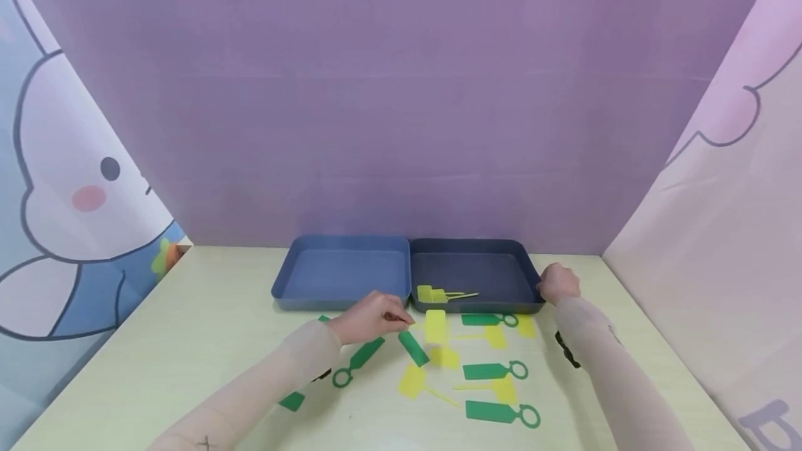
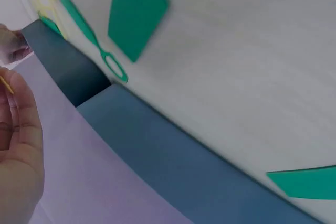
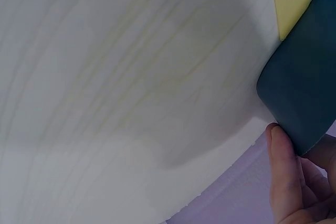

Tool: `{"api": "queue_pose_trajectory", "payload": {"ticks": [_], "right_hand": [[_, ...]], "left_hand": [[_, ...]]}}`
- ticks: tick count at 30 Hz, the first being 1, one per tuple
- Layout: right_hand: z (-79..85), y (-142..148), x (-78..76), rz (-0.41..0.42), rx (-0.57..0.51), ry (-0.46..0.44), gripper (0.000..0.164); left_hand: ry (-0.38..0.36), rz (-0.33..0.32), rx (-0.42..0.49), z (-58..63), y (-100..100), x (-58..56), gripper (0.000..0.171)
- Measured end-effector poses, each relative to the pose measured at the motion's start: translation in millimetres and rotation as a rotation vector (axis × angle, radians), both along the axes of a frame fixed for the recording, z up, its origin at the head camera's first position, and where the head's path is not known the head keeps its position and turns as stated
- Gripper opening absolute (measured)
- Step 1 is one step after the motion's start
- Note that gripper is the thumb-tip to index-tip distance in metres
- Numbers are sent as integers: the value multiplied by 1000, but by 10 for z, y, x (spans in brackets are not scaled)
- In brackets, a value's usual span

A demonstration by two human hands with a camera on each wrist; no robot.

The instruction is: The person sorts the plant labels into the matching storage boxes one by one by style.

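On the head feed I have the left hand (image 1: pixel 370 319) over the table (image 1: pixel 188 339), fingertips drawn together in a pinch. The stem of a yellow tag (image 1: pixel 435 326) appears to run into that pinch, its flat plate sitting at the hand's 3 o'clock. From that hand, a blue tray (image 1: pixel 347 277) lies at 11 o'clock and the dark tray (image 1: pixel 479 266) at 2, their side walls touching. In the dark tray, at its 8 o'clock, I count at least two small tags (image 1: pixel 438 294). At its 3 o'clock, the right hand (image 1: pixel 560 284) grips the end wall. Loose green tags (image 1: pixel 485 372) and yellow pieces (image 1: pixel 412 381) lie between the left hand's 3 and 5 o'clock; another ringed one (image 1: pixel 368 352) is just below its wrist.

On the left wrist feed, that hand stands at 9 o'clock, partly cropped; a sliver of yellow shows at its curled fingers. The blue tray's wall slants down towards 5 o'clock, and I see a green plate (image 2: pixel 137 14) near 11.

On the right wrist feed, I see the fingers at 4 o'clock, closed about the dark tray's corner. A pale yellow plate (image 3: pixel 291 3) lies at 2 o'clock, beside the tray.
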State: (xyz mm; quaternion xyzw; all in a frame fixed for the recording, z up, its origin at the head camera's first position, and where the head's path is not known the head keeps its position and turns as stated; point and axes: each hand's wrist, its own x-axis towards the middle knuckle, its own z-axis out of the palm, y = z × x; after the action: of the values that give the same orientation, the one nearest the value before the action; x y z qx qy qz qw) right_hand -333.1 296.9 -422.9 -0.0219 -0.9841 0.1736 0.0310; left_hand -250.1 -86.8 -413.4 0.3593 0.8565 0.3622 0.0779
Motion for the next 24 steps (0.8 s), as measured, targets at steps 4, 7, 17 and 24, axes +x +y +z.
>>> {"api": "queue_pose_trajectory", "payload": {"ticks": [4,7,17,24], "right_hand": [[6,-1,-10,-6,2,-9,32],[15,-1,-10,-13,5,0,21],[48,-35,39,-15,11,-12,10],[40,-32,23,-19,5,-8,10]], "left_hand": [[-7,23,-14,38,70,-115,18],[-6,52,-22,57,131,-212,18],[36,122,-83,89,336,-471,18],[26,159,-97,21,476,-649,19]]}}
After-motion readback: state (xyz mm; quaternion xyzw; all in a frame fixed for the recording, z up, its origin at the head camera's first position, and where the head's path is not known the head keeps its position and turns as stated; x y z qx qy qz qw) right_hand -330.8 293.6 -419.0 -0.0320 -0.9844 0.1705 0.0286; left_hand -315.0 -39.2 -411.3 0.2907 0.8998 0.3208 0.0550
